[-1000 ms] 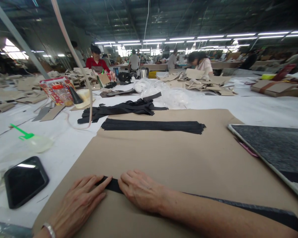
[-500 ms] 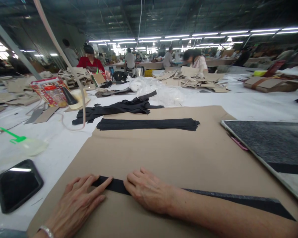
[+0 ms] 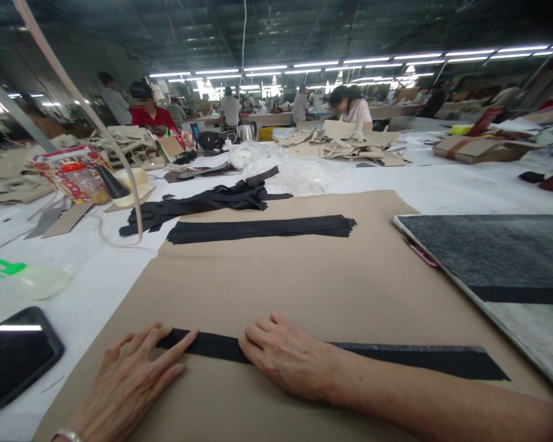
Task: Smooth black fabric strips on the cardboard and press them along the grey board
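A long black fabric strip [image 3: 216, 346] lies across the brown sheet [image 3: 276, 279] in front of me. Its right part shows a greyish band along the upper edge. My left hand [image 3: 133, 374] rests on the strip's left end, fingers stretched out and spread. Farther right, my right hand [image 3: 286, 356] has its fingers curled and pressed together on the strip; the fingertips are partly hidden. Beyond both hands is a flat stack of black strips [image 3: 262, 227], with a looser pile of black strips [image 3: 198, 202] behind it at the left.
On the right lies a board with a grey speckled surface [image 3: 488, 245], a pink item [image 3: 424, 256] at its edge. To the left are a dark phone-like device [image 3: 18, 356], a green-handled item [image 3: 9, 267] and a hanging hose [image 3: 92, 110]. Clear plastic [image 3: 281, 166] and people are beyond.
My right hand has slid slightly right along the strip, widening the gap from my left hand. The strip's right end lies straighter. The whole view has turned a little to the right.
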A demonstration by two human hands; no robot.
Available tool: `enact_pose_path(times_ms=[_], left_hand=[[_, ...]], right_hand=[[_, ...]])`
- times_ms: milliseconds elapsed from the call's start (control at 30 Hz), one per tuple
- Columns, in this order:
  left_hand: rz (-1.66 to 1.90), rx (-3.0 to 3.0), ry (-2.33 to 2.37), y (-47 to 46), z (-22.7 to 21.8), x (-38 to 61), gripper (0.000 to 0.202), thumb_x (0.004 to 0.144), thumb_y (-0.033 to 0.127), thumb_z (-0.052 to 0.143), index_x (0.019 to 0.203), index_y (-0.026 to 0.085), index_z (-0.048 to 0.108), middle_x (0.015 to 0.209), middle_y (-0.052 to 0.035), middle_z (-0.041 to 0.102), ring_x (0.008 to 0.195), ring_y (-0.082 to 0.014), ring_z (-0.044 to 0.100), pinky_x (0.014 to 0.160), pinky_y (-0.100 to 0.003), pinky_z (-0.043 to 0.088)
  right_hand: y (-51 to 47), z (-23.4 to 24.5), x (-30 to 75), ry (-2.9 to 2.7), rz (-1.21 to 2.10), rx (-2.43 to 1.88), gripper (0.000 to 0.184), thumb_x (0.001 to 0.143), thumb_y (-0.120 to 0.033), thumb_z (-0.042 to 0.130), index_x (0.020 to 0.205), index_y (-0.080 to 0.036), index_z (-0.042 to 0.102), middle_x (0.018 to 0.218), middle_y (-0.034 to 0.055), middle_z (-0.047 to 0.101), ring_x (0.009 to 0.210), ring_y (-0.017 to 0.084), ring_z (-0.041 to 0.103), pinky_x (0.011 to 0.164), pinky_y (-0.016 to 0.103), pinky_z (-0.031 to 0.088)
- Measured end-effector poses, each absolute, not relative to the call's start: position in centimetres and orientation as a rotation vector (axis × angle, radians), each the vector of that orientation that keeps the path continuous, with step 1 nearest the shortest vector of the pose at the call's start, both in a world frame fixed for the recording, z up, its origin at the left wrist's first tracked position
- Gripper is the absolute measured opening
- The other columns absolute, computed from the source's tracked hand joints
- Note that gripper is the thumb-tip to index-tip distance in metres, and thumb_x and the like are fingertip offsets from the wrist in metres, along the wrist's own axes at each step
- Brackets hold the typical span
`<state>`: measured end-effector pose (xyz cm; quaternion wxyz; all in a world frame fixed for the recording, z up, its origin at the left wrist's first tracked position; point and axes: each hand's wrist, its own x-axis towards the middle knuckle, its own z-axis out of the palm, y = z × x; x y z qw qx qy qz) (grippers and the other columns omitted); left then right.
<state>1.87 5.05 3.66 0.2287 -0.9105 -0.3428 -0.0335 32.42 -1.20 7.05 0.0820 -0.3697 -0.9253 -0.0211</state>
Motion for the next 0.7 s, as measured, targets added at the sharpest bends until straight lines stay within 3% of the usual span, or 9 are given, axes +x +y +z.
enact_pose_path(times_ms=[100, 200, 300, 433, 533, 700], left_hand=[[-0.109, -2.512, -0.973, 5.1, 3.5, 1.6, 0.051, 0.088, 0.045, 0.044, 0.138, 0.046, 0.031, 0.118, -0.007, 0.057, 0.115, -0.0272, 0.051, 0.089, -0.045, 0.035], [-0.188, -2.521, -1.018, 4.9, 4.0, 2.1, 0.043, 0.088, 0.042, 0.046, 0.13, 0.047, 0.043, 0.126, -0.0061, 0.052, 0.114, -0.0291, 0.051, 0.086, -0.044, 0.038], [-0.417, -2.549, -1.092, 4.1, 5.1, 4.3, 0.036, 0.09, 0.037, 0.044, 0.125, 0.039, 0.052, 0.126, -0.0065, 0.052, 0.109, -0.0264, 0.053, 0.085, -0.041, 0.04], [-0.681, -2.74, -0.973, 2.5, 5.2, 8.9, 0.039, 0.092, 0.026, 0.04, 0.131, 0.025, 0.047, 0.114, -0.0053, 0.06, 0.104, -0.0173, 0.056, 0.09, -0.031, 0.043], [-0.636, -2.858, -0.838, 1.8, 3.8, 10.7, 0.041, 0.09, 0.017, 0.039, 0.131, 0.022, 0.047, 0.109, -0.0028, 0.063, 0.102, -0.0132, 0.057, 0.09, -0.023, 0.045], [-0.492, -2.84, -0.749, 2.0, 2.3, 10.3, 0.045, 0.087, 0.015, 0.039, 0.13, 0.022, 0.049, 0.115, -0.0019, 0.062, 0.105, -0.0145, 0.056, 0.093, -0.023, 0.045]], right_hand=[[-1.6, 7.1, 33.1, -2.765, -0.082, -1.11, 0.011, 0.093, -0.013, 0.045, 0.099, -0.013, 0.053, 0.087, 0.0044, 0.052, 0.078, 0.018, 0.044, 0.071, 0.034, 0.037], [-1.9, 7.2, 33.5, -2.772, -0.073, -1.115, 0.011, 0.092, -0.014, 0.046, 0.101, -0.013, 0.053, 0.086, 0.0045, 0.052, 0.078, 0.018, 0.044, 0.07, 0.033, 0.036], [-1.9, 7.3, 33.6, -2.773, -0.071, -1.109, 0.011, 0.092, -0.013, 0.046, 0.099, -0.013, 0.054, 0.086, 0.0044, 0.052, 0.077, 0.018, 0.044, 0.07, 0.032, 0.037], [-2.0, 7.1, 33.5, -2.758, -0.077, -1.089, 0.012, 0.093, -0.014, 0.043, 0.097, -0.013, 0.054, 0.088, 0.0041, 0.052, 0.078, 0.018, 0.044, 0.073, 0.033, 0.037], [-2.0, 6.8, 33.6, -2.733, -0.091, -1.093, 0.014, 0.094, -0.014, 0.042, 0.1, -0.013, 0.054, 0.088, 0.0035, 0.051, 0.079, 0.018, 0.044, 0.073, 0.034, 0.038], [-2.3, 6.2, 34.7, -2.731, -0.06, -1.081, 0.014, 0.094, -0.016, 0.042, 0.09, -0.014, 0.055, 0.086, 0.0027, 0.05, 0.074, 0.017, 0.043, 0.069, 0.033, 0.037]])
